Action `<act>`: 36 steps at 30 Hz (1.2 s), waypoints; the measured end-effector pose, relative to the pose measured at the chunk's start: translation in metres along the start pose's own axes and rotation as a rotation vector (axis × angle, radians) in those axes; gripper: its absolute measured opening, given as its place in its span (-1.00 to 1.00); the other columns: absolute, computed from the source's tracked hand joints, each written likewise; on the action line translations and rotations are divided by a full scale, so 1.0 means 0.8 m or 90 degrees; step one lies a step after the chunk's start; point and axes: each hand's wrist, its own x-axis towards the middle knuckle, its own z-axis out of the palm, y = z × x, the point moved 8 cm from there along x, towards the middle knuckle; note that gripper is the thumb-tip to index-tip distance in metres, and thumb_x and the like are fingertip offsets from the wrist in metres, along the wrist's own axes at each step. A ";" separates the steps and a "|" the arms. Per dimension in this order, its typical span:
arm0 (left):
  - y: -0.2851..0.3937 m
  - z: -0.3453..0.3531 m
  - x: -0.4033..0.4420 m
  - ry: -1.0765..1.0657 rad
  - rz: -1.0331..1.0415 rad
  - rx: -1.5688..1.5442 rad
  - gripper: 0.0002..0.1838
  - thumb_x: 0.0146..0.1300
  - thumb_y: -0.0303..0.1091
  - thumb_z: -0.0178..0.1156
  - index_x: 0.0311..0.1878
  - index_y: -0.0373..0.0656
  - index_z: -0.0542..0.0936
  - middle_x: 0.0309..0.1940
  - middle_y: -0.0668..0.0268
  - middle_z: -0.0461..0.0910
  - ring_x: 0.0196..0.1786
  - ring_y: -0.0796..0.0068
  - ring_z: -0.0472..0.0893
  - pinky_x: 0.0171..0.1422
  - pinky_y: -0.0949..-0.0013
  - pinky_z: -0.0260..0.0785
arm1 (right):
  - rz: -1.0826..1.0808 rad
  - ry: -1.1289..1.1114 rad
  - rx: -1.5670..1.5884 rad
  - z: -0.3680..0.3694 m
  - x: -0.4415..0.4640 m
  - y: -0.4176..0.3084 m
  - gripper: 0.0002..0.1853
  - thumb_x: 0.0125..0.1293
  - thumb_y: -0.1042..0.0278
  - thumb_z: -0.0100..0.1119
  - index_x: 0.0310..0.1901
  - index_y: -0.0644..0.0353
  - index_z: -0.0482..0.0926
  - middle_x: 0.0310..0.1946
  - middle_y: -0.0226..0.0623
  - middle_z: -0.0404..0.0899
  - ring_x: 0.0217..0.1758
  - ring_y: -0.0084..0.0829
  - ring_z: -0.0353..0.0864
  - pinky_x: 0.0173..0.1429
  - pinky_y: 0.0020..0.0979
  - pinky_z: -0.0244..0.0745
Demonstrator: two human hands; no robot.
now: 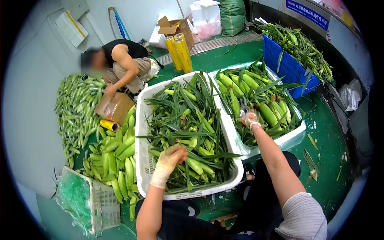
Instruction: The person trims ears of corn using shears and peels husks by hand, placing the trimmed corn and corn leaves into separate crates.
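My left hand (171,160), a pale wrap at its wrist, is closed above the near part of a white crate (141,160) heaped with green corn leaves and stalk ends (200,140). What its fingers hold, if anything, is hidden. Over on the right, my right hand (249,118) reaches into a plastic-lined white crate (298,130). Its fingers are closed around a small greyish metal tool (243,107), whose exact kind I cannot make out. Around this hand lie several ears of corn in green husks (268,115), with loose leaves among them.
At left, a person (128,62) crouches by a cardboard box (115,107), wrapped corn (78,116) and unwrapped ears (128,172). A tipped crate (105,204) holds green netting. Yellow rolls (182,54) stand behind. A blue basket (280,66) of leaves sits far right.
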 end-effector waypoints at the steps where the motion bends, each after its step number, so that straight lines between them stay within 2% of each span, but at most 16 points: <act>1: -0.013 -0.014 0.004 0.025 -0.027 0.004 -0.62 0.23 -0.19 0.18 -0.04 -0.31 0.56 -0.29 0.23 0.65 -0.31 0.53 0.62 -0.23 0.51 0.46 | 0.001 0.001 0.005 0.013 0.012 0.000 -0.39 -0.14 0.04 0.37 -0.04 0.24 0.52 -0.06 0.04 0.56 0.01 -0.10 0.58 0.12 -0.24 0.47; 3: -0.030 -0.031 0.013 0.056 -0.061 -0.003 -0.62 0.22 -0.17 0.20 -0.05 -0.30 0.56 -0.29 0.23 0.65 -0.32 0.56 0.61 -0.22 0.51 0.46 | -0.020 0.004 0.006 0.021 0.010 0.003 -0.23 -0.18 -0.02 0.40 0.07 0.30 0.45 -0.05 0.06 0.55 0.02 -0.09 0.57 0.13 -0.22 0.46; 6: -0.018 -0.016 0.022 0.045 -0.042 -0.053 -0.57 0.20 -0.15 0.21 -0.02 -0.32 0.54 -0.28 0.21 0.64 -0.32 0.52 0.62 -0.22 0.51 0.46 | -0.063 0.049 -0.130 0.003 -0.028 -0.032 -0.28 -0.10 0.02 0.33 0.03 0.34 0.34 -0.07 0.01 0.57 -0.03 -0.04 0.59 0.08 -0.20 0.48; 8: -0.017 0.001 0.028 0.025 -0.044 -0.078 -0.59 0.23 -0.18 0.17 0.01 -0.32 0.52 -0.28 0.20 0.64 -0.31 0.49 0.62 -0.20 0.48 0.46 | -0.013 0.085 -0.027 0.013 -0.017 -0.014 -0.30 -0.11 0.05 0.33 0.01 0.32 0.32 -0.13 0.01 0.59 -0.10 -0.02 0.62 0.05 -0.18 0.49; 11: -0.027 0.002 0.028 -0.006 -0.008 -0.039 -0.58 0.25 -0.16 0.16 0.02 -0.31 0.52 -0.27 0.22 0.64 -0.30 0.47 0.64 -0.18 0.46 0.48 | 0.049 -0.061 0.066 -0.022 -0.032 -0.019 -0.20 -0.24 0.07 0.44 0.04 0.36 0.36 -0.15 0.02 0.59 -0.11 -0.03 0.61 0.04 -0.26 0.50; 12: -0.020 0.003 0.021 0.003 -0.016 -0.023 -0.61 0.26 -0.19 0.17 0.00 -0.32 0.53 -0.28 0.22 0.64 -0.31 0.49 0.63 -0.19 0.48 0.48 | -0.002 0.081 0.083 -0.052 -0.044 -0.025 -0.19 -0.27 0.12 0.47 0.04 0.40 0.36 -0.18 0.06 0.59 -0.13 -0.04 0.61 -0.01 -0.29 0.52; 17: 0.021 0.032 0.034 0.003 0.104 0.054 -0.59 0.20 -0.25 0.23 0.04 -0.32 0.51 -0.28 0.28 0.63 -0.26 0.58 0.61 -0.21 0.56 0.43 | -0.273 0.171 0.111 -0.171 -0.136 -0.118 -0.35 -0.13 0.22 0.40 -0.07 0.34 0.27 -0.37 0.06 0.56 -0.26 0.04 0.58 -0.17 -0.14 0.50; 19: 0.062 0.057 0.033 -0.001 0.225 -0.057 -0.53 0.18 -0.21 0.26 0.07 -0.33 0.49 -0.22 0.26 0.60 -0.22 0.53 0.61 -0.16 0.53 0.43 | -0.446 0.209 0.128 -0.187 -0.183 -0.184 -0.45 -0.06 0.24 0.33 -0.09 0.31 0.30 -0.41 0.01 0.54 -0.30 0.04 0.56 -0.20 -0.13 0.47; 21: 0.089 0.053 0.029 0.047 0.205 -0.168 -0.48 0.17 -0.14 0.26 0.11 -0.28 0.45 -0.16 0.26 0.57 -0.12 0.47 0.58 -0.09 0.43 0.44 | -0.598 0.184 0.159 -0.187 -0.242 -0.243 -0.54 -0.04 0.29 0.29 -0.12 0.26 0.34 -0.37 -0.02 0.52 -0.27 0.03 0.53 -0.14 -0.17 0.45; 22: 0.090 0.035 0.036 0.095 0.207 -0.213 -0.48 0.18 -0.13 0.26 0.11 -0.26 0.45 -0.15 0.27 0.56 -0.10 0.45 0.57 -0.07 0.39 0.43 | -0.637 0.009 0.274 -0.172 -0.257 -0.271 -0.54 -0.04 0.29 0.29 -0.11 0.25 0.36 -0.32 0.00 0.51 -0.21 0.01 0.52 -0.10 -0.15 0.43; 24: 0.052 -0.014 0.057 0.170 0.129 -0.525 -0.45 0.16 -0.22 0.28 0.16 -0.27 0.39 -0.23 0.31 0.54 -0.23 0.47 0.53 -0.17 0.36 0.45 | -0.764 0.037 0.186 -0.128 -0.282 -0.309 -0.54 -0.02 0.26 0.29 -0.10 0.26 0.37 -0.31 0.00 0.50 -0.18 0.00 0.51 -0.09 -0.14 0.40; 25: 0.037 -0.046 0.060 0.215 0.143 -0.532 -0.49 0.18 -0.20 0.24 0.14 -0.26 0.40 -0.18 0.28 0.54 -0.21 0.41 0.53 -0.10 0.32 0.44 | -0.806 0.050 0.169 -0.119 -0.300 -0.328 -0.55 0.02 0.23 0.27 -0.11 0.26 0.37 -0.32 0.00 0.49 -0.17 0.02 0.49 -0.09 -0.13 0.38; 26: 0.023 -0.079 0.062 0.260 0.157 -0.536 -0.52 0.20 -0.18 0.20 0.12 -0.24 0.41 -0.14 0.25 0.54 -0.18 0.36 0.53 -0.02 0.28 0.42 | -0.769 0.048 0.128 -0.102 -0.299 -0.336 -0.45 -0.02 0.33 0.27 0.00 0.30 0.29 -0.23 -0.02 0.44 -0.10 -0.04 0.44 0.01 -0.20 0.36; 30: -0.006 -0.191 0.038 0.403 0.160 -0.812 -0.53 0.24 -0.09 0.13 0.07 -0.24 0.41 0.05 0.18 0.49 -0.03 0.23 0.52 0.18 0.17 0.36 | -0.563 0.081 0.281 -0.109 -0.307 -0.311 -0.30 -0.13 0.19 0.41 0.00 0.33 0.27 -0.23 -0.01 0.48 -0.17 -0.08 0.51 -0.09 -0.21 0.47; 34: -0.004 -0.256 0.010 0.580 0.206 -0.805 -0.44 0.18 -0.01 0.16 0.13 -0.20 0.39 0.09 0.17 0.46 0.09 0.23 0.45 0.25 0.12 0.27 | -0.388 -0.415 0.192 -0.002 -0.325 -0.274 -0.17 -0.14 0.06 0.43 0.09 0.39 0.24 -0.16 0.02 0.49 -0.09 -0.19 0.51 0.07 -0.31 0.43; 36: 0.001 -0.247 0.006 0.573 0.194 -0.807 -0.45 0.17 -0.02 0.17 0.12 -0.19 0.40 0.09 0.17 0.46 0.09 0.23 0.45 0.25 0.13 0.27 | -0.341 -0.477 0.268 0.053 -0.322 -0.263 -0.09 -0.14 -0.03 0.44 0.11 0.46 0.23 -0.08 0.04 0.47 0.01 -0.19 0.46 0.14 -0.32 0.36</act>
